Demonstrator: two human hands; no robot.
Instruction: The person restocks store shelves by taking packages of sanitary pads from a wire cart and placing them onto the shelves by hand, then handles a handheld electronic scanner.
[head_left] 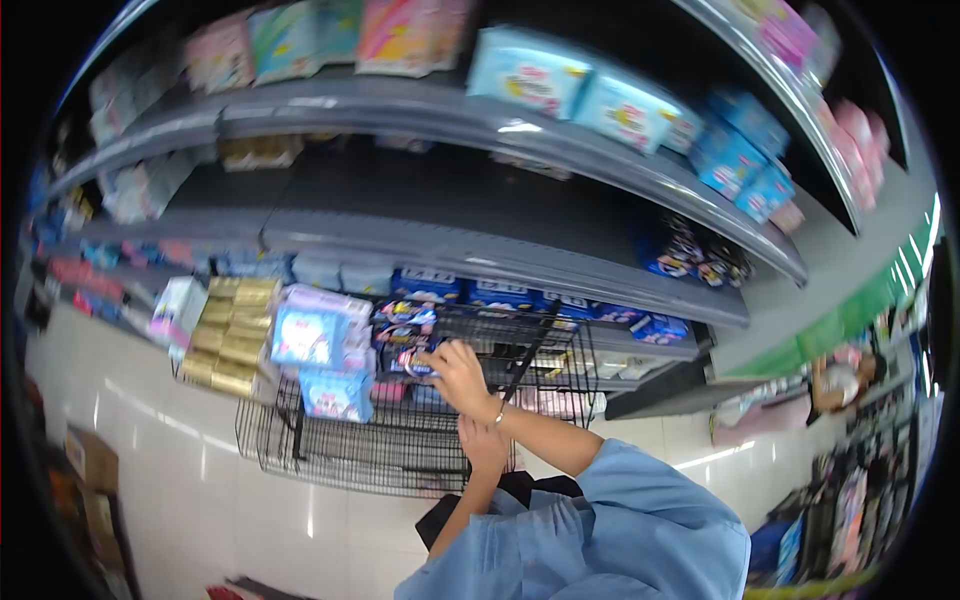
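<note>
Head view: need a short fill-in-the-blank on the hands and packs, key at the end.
1. The fingers nearest the dark packs belong to the person's ____ hand.
2. The left hand appears ____ in the picture than the right hand.
3. At the wire basket, the gold packs are on the picture's ____ side of the light-blue packs.
4. The person's sleeves are ____ in colour.

Missing words: right; lower; left; blue.
</note>
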